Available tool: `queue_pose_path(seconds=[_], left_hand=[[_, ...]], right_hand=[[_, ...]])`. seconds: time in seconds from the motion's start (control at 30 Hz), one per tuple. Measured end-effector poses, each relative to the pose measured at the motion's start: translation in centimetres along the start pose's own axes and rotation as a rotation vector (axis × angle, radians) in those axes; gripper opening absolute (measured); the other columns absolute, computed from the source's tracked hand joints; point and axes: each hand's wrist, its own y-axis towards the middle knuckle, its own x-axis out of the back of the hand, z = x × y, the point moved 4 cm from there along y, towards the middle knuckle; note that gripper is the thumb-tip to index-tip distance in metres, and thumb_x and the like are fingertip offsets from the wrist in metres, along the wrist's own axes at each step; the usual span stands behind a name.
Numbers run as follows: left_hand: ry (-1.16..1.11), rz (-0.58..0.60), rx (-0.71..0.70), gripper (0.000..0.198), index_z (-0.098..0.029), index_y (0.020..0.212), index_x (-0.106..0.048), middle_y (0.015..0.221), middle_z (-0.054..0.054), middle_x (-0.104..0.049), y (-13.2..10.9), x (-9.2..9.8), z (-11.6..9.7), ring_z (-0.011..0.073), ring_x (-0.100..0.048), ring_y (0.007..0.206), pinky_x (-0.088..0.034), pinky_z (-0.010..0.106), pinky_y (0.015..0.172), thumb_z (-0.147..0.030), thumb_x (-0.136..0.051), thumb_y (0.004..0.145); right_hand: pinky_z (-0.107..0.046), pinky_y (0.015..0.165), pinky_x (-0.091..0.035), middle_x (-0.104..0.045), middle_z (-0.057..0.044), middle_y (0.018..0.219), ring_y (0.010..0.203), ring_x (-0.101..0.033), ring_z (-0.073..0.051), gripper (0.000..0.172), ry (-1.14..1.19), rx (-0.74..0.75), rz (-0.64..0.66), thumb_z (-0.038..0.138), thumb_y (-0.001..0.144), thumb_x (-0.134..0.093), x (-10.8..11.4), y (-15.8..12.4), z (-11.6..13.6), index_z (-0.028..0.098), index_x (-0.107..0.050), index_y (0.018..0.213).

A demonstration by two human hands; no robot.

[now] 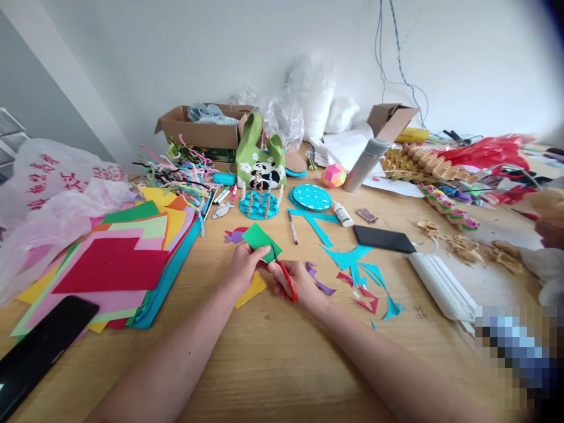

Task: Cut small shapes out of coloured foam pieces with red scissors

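Observation:
My left hand (244,265) pinches a small green foam sheet (259,240) and holds it just above the wooden table (282,364). My right hand (296,281) is closed round red-handled scissors (286,278), whose blades meet the green sheet's lower right edge. A yellow foam piece (252,290) lies on the table under my left hand.
A stack of coloured foam sheets (118,258) and a black phone (39,346) lie at left. Turquoise, red and purple scraps (361,282) lie to the right, with a black case (382,238), a glue bottle (342,213), a pen (292,227), turquoise discs (311,197), boxes and bags behind.

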Motion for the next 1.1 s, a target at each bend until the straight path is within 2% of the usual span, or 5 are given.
queue_pose_path(seconds=[0.17, 0.4, 0.6, 1.1], left_hand=[[-0.092, -0.051, -0.036, 0.023, -0.017, 0.072, -0.062, 0.065, -0.002, -0.065, 0.7, 0.8, -0.2, 0.0148, -0.060, 0.058, -0.048, 0.027, 0.057, -0.029, -0.079, 0.061], [-0.092, -0.120, -0.059, 0.024, -0.019, 0.066, -0.057, 0.057, -0.005, -0.059, 0.9, 1.1, -0.2, 0.0130, -0.055, 0.052, -0.045, 0.027, 0.056, -0.030, -0.078, 0.061], [-0.092, -0.108, -0.047, 0.024, -0.018, 0.069, -0.060, 0.062, -0.003, -0.064, 0.8, 1.1, 0.0, 0.0146, -0.059, 0.055, -0.046, 0.028, 0.058, -0.030, -0.079, 0.061], [-0.069, -0.089, -0.019, 0.022, -0.017, 0.067, -0.062, 0.062, -0.002, -0.064, 0.6, 1.1, 0.2, 0.0138, -0.058, 0.056, -0.045, 0.026, 0.055, -0.029, -0.080, 0.061]], right_hand=[[-0.021, 0.038, -0.029, -0.049, 0.002, 0.046, 0.039, -0.043, -0.009, 0.061, 0.039, 0.035, 0.021, 0.076, 0.079, -0.054, -0.8, 1.4, 0.4, 0.019, -0.048, 0.059], [-0.023, 0.040, -0.029, -0.050, 0.002, 0.046, 0.039, -0.041, -0.009, 0.062, 0.063, 0.072, 0.010, 0.078, 0.077, -0.054, -1.5, 2.4, -0.2, 0.019, -0.049, 0.059], [-0.023, 0.041, -0.033, -0.051, 0.001, 0.047, 0.040, -0.044, -0.010, 0.061, 0.108, 0.074, 0.007, 0.077, 0.077, -0.056, -1.6, 2.5, -1.0, 0.019, -0.049, 0.059], [-0.022, 0.038, -0.034, -0.051, 0.001, 0.048, 0.038, -0.046, -0.010, 0.064, 0.105, 0.030, 0.032, 0.081, 0.073, -0.055, -1.2, 2.2, -0.3, 0.019, -0.049, 0.058]])
